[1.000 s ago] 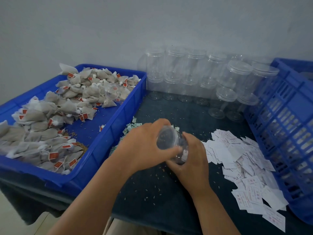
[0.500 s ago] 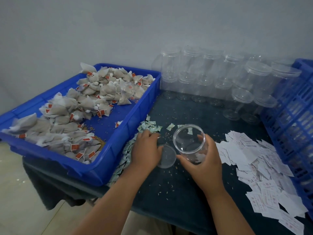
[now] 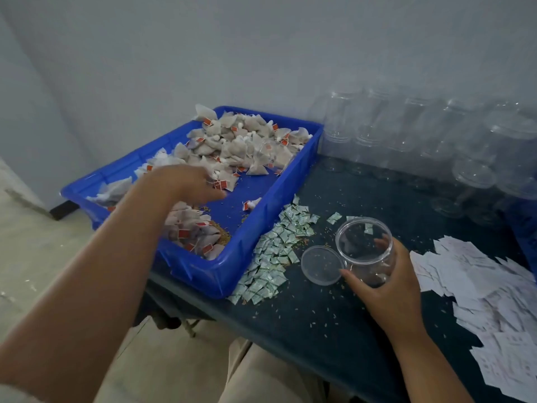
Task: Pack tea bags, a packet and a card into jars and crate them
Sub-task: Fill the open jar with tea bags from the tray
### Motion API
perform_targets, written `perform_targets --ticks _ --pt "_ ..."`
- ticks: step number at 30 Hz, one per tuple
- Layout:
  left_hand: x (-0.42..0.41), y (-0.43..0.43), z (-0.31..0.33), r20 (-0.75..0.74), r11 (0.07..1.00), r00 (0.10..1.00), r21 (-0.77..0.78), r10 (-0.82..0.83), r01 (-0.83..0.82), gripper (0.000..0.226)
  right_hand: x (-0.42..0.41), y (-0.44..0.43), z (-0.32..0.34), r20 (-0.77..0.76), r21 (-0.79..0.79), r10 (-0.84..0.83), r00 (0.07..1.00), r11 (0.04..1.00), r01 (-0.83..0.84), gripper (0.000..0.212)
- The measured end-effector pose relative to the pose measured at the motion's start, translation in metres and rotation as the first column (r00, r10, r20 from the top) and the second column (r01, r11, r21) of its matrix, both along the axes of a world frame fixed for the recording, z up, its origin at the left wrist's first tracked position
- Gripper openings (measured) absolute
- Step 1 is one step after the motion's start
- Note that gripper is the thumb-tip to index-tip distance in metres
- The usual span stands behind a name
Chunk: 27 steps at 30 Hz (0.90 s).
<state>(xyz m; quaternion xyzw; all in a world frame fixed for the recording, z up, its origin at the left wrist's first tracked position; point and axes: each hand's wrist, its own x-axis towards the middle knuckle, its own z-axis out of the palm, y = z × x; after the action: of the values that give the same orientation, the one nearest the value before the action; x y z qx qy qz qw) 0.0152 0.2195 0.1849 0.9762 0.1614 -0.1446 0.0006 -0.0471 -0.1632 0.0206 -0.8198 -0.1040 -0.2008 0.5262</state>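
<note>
Left hand over grey mesh tea bags, grip unclear; right hand clasps open clear plastic jar, well rightward.

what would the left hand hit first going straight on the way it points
Probably the red-tagged tea bags in the blue tray, just beyond the left hand, though depth is unclear.

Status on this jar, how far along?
Done: round clear lid lies off beside the clear plastic jar. In hand: right hand grips the empty-looking jar, left hand reaches over pale tea bags in the blue tray. Left: bags, green-white packet, white card, relidding, crating.
</note>
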Motion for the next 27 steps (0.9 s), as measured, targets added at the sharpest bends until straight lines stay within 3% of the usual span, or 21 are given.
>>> perform_targets --ticks 3,6,10,15,18,21,24,27 --pt "0.000 0.057 -0.023 -0.123 0.958 0.950 0.027 0.286 -0.285 0.124 -0.001 0.000 0.001 -0.008 -0.019 0.007 1.000 1.000 -0.007 0.088" --pt "-0.003 0.073 -0.048 -0.206 0.934 0.914 0.002 0.350 -0.357 0.145 0.000 0.001 0.000 -0.031 -0.009 0.009 0.999 1.000 -0.010 0.089" --pt "0.005 0.048 -0.050 -0.332 0.945 0.907 -0.106 0.258 -0.308 0.132 0.003 -0.003 -0.003 -0.036 -0.005 0.020 0.999 1.000 -0.021 0.089" --pt "0.007 0.027 -0.040 -0.372 0.999 0.928 -0.025 0.027 -0.039 0.112 0.005 -0.001 -0.005 -0.037 0.005 0.020 0.999 1.000 -0.019 0.087" --pt "0.009 0.011 -0.046 -0.267 0.990 0.955 -0.082 -0.130 0.112 0.070 0.005 0.000 -0.007 -0.038 0.004 0.029 0.999 1.000 -0.029 0.087" --pt "0.011 -0.006 -0.062 -0.056 0.933 0.984 -0.331 -0.168 0.140 0.035 0.006 -0.001 -0.010 -0.048 -0.005 0.033 0.998 0.999 -0.033 0.090" --pt "0.015 -0.016 -0.069 0.154 0.889 0.979 -0.416 -0.136 0.189 0.025 0.007 -0.003 -0.011 -0.054 0.009 0.018 0.998 1.000 -0.018 0.091" --pt "0.020 -0.012 -0.063 0.317 0.850 0.947 -0.482 -0.058 0.213 0.039 0.007 -0.003 -0.011 -0.059 0.036 -0.003 0.998 0.999 0.005 0.091"
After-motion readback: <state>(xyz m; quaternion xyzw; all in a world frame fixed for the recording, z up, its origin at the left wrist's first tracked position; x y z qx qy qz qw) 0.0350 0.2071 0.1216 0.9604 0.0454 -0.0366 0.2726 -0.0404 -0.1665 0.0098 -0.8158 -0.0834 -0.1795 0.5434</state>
